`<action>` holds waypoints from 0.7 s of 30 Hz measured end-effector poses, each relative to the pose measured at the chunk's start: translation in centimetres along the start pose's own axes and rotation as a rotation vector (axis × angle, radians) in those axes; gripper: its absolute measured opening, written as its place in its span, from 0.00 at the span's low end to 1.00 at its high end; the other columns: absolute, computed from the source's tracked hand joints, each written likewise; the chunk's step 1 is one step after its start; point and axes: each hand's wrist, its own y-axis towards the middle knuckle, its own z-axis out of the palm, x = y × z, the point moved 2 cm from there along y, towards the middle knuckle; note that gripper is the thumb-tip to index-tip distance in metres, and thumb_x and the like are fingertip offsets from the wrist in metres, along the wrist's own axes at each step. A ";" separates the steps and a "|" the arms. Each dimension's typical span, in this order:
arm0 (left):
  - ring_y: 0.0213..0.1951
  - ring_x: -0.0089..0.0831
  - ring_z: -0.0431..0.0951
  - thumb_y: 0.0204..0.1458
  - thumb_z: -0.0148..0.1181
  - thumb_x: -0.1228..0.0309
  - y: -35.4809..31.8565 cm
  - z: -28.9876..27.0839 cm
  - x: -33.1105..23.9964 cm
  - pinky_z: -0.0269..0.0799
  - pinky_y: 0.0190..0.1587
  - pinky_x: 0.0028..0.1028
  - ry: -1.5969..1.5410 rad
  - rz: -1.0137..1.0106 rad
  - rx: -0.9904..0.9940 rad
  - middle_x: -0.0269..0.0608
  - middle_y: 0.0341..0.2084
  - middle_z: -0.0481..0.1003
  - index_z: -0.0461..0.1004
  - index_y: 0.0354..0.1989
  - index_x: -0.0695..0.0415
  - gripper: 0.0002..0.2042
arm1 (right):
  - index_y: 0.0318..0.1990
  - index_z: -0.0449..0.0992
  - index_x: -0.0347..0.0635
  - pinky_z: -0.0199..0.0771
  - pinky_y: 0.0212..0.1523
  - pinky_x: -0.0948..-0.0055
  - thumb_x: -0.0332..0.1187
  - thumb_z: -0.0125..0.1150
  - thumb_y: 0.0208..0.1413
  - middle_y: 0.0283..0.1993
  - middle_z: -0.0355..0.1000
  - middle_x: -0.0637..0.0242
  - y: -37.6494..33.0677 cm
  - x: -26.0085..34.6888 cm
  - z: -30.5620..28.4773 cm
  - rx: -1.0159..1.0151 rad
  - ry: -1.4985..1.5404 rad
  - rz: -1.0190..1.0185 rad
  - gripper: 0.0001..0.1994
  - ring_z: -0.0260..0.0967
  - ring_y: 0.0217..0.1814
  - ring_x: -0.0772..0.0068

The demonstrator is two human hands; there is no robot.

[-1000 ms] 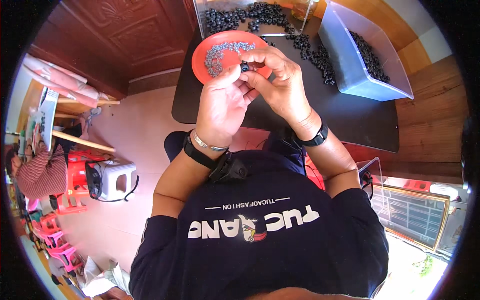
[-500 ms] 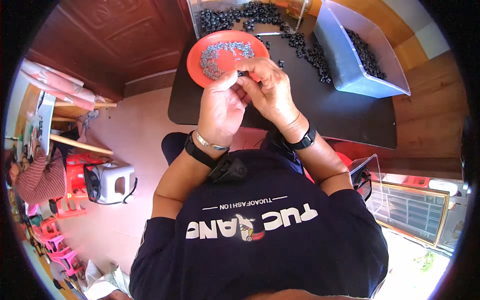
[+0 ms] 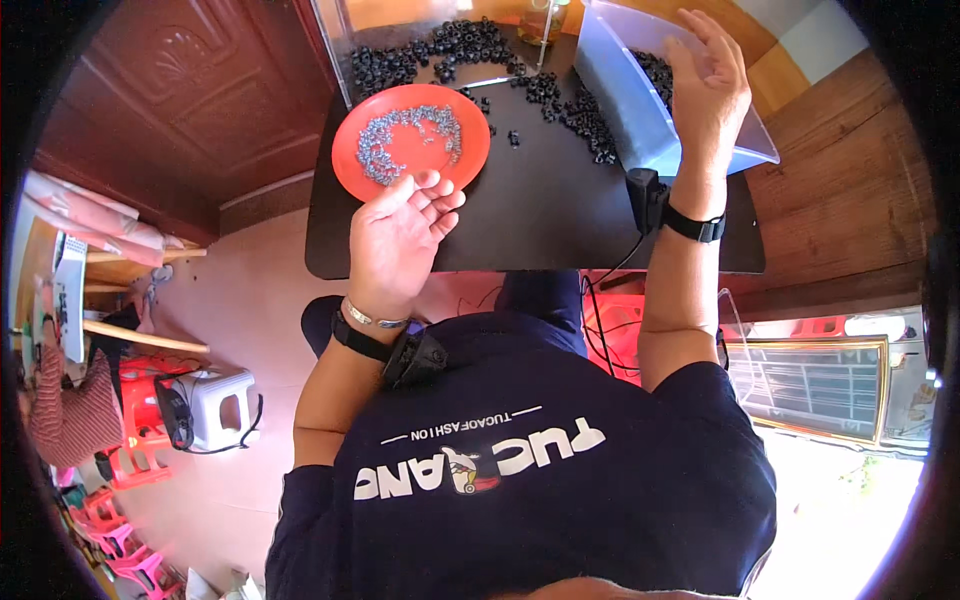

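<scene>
My left hand (image 3: 400,235) is palm up at the near edge of a red plate (image 3: 470,150), its fingers loosely curled and apart; nothing shows in them. Small silvery metal pieces (image 3: 375,140) lie in a ring on that plate, too small to name. Over at the right, my right hand (image 3: 712,95) is raised at a translucent bluish bin (image 3: 625,115), fingers spread with nothing visible between them. Small black parts (image 3: 655,75) fill part of the bin, some of them hidden behind the hand.
On the dark table (image 3: 540,210), loose black parts (image 3: 590,125) trail beside the bin. A clear box (image 3: 345,55) at the back holds more black parts. Cables (image 3: 600,300) hang below the table's near edge. A white stool (image 3: 222,405) stands at left, near another person's striped sleeve (image 3: 80,410).
My hands were together over the plate, fingertips pinched around a small black part. They have parted: the right has swung to the bin and opened, and the left has stayed by the plate and loosened.
</scene>
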 end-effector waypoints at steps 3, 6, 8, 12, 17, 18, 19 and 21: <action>0.42 0.33 0.75 0.58 0.49 0.62 -0.2 0.0 -0.2 0.67 0.46 0.29 -0.003 0.001 -0.009 0.40 0.37 0.75 0.71 0.39 0.58 0.12 | 0.40 0.80 0.44 0.72 0.39 0.77 0.26 0.62 0.51 0.40 0.77 0.66 -1.7 -1.4 2.1 0.205 0.212 0.106 0.09 0.73 0.38 0.78; 0.42 0.33 0.75 0.58 0.49 0.62 -0.2 -0.1 -0.2 0.67 0.46 0.29 -0.002 -0.011 -0.005 0.40 0.37 0.75 0.71 0.39 0.58 0.11 | 0.40 0.80 0.44 0.72 0.39 0.76 0.31 0.62 0.52 0.38 0.78 0.64 -3.3 -1.1 5.0 0.470 0.194 0.112 0.09 0.74 0.38 0.75; 0.42 0.33 0.75 0.58 0.49 0.62 -0.3 -0.1 -0.3 0.67 0.46 0.29 0.010 -0.012 -0.012 0.40 0.37 0.75 0.71 0.39 0.58 0.11 | 0.41 0.79 0.43 0.73 0.39 0.71 0.35 0.60 0.51 0.34 0.78 0.62 -4.1 -1.9 7.7 0.631 0.158 0.107 0.11 0.76 0.38 0.67; 0.42 0.33 0.75 0.58 0.49 0.62 -0.5 -0.2 -0.5 0.66 0.46 0.30 0.040 0.001 -0.019 0.39 0.37 0.75 0.71 0.38 0.57 0.11 | 0.39 0.79 0.44 0.73 0.41 0.65 0.38 0.58 0.50 0.36 0.78 0.60 -5.2 -4.9 12.7 0.791 -0.024 0.131 0.12 0.75 0.39 0.58; 0.42 0.34 0.75 0.58 0.48 0.63 -0.7 -0.5 -0.7 0.66 0.46 0.30 0.063 0.030 -0.031 0.39 0.36 0.75 0.71 0.38 0.57 0.11 | 0.33 0.80 0.41 0.72 0.46 0.56 0.41 0.54 0.47 0.38 0.77 0.54 -8.1 -10.3 17.6 1.019 -0.487 0.109 0.14 0.73 0.43 0.51; 0.41 0.34 0.75 0.58 0.48 0.63 -0.8 -0.6 -0.7 0.66 0.46 0.30 0.070 0.037 -0.043 0.38 0.35 0.75 0.71 0.38 0.57 0.11 | 0.33 0.80 0.41 0.72 0.46 0.56 0.41 0.54 0.47 0.38 0.77 0.54 -8.6 -10.7 18.0 1.020 -0.486 0.104 0.14 0.73 0.43 0.51; 0.41 0.34 0.75 0.58 0.48 0.63 -0.9 -0.6 -0.8 0.66 0.46 0.30 0.068 0.039 -0.043 0.38 0.35 0.75 0.71 0.38 0.57 0.11 | 0.32 0.80 0.41 0.73 0.46 0.56 0.40 0.55 0.46 0.38 0.77 0.55 -9.1 -11.1 18.4 1.021 -0.478 0.081 0.14 0.74 0.43 0.51; 0.41 0.34 0.75 0.58 0.48 0.63 -0.9 -0.8 -0.8 0.66 0.46 0.30 0.066 0.035 -0.054 0.38 0.35 0.75 0.71 0.37 0.57 0.11 | 0.32 0.80 0.41 0.73 0.46 0.56 0.40 0.56 0.46 0.38 0.77 0.55 -9.6 -11.5 18.8 1.029 -0.465 0.061 0.14 0.74 0.43 0.51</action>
